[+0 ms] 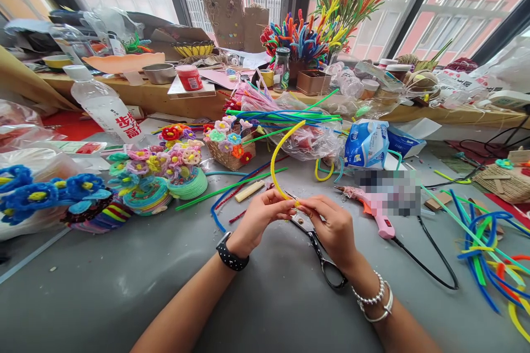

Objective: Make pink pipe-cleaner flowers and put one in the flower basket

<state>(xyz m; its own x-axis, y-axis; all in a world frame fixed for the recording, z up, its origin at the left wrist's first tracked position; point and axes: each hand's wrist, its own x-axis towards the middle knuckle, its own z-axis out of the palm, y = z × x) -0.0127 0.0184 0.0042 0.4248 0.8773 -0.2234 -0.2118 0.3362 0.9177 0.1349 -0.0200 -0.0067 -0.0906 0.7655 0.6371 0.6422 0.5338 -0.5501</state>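
A yellow pipe cleaner (275, 159) arches up and to the right from between my two hands, its long end free in the air. My left hand (268, 213) pinches it near its lower end. Fingertips of my right hand (331, 223) meet the left ones there and grip the same lower end; how it is bent between them is mostly hidden. Beneath my hands lie black-handled scissors (318, 251) on the grey table, partly covered by my right hand. A pink glue gun (383, 223) rests to the right of them.
Pipe-cleaner flowers in pots (188, 176) line the left side, with a water bottle (103, 102) behind. A glue stick (249, 191) and red and blue pipe cleaners lie ahead. Blue tissue packs (366, 143) stand beyond; loose pipe cleaners (482, 237) and a black cord (434, 278) are at right.
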